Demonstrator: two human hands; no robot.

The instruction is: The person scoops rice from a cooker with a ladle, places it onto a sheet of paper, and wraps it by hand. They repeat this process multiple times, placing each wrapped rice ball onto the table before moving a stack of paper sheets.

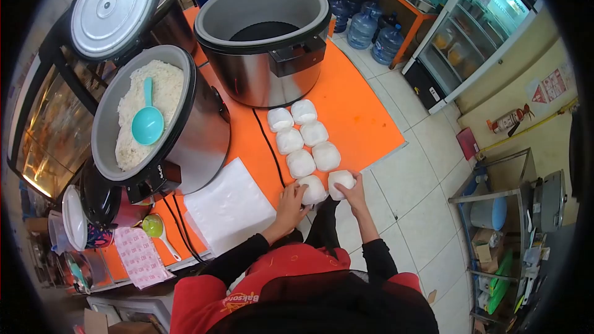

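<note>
My right hand (354,196) grips a rounded white wrapped bundle (340,182) at the front edge of the orange table, thumb on its near side. My left hand (291,206) is curled against the side of another white wrapped bundle (310,190), just to the left; its fingertips are partly hidden. Beyond my hands, several like bundles stand in two columns, among them a bundle (326,156) and a far bundle (304,111). A stack of white wrapping sheets (229,207) lies left of my left hand.
A tilted rice cooker (201,142) holds white rice (151,77) and a turquoise scoop (147,125). Behind stands a larger open cooker (266,74). Black cords (267,142) cross the orange table (356,111). Pink patterned paper (141,258) and a green ladle (153,227) lie front left.
</note>
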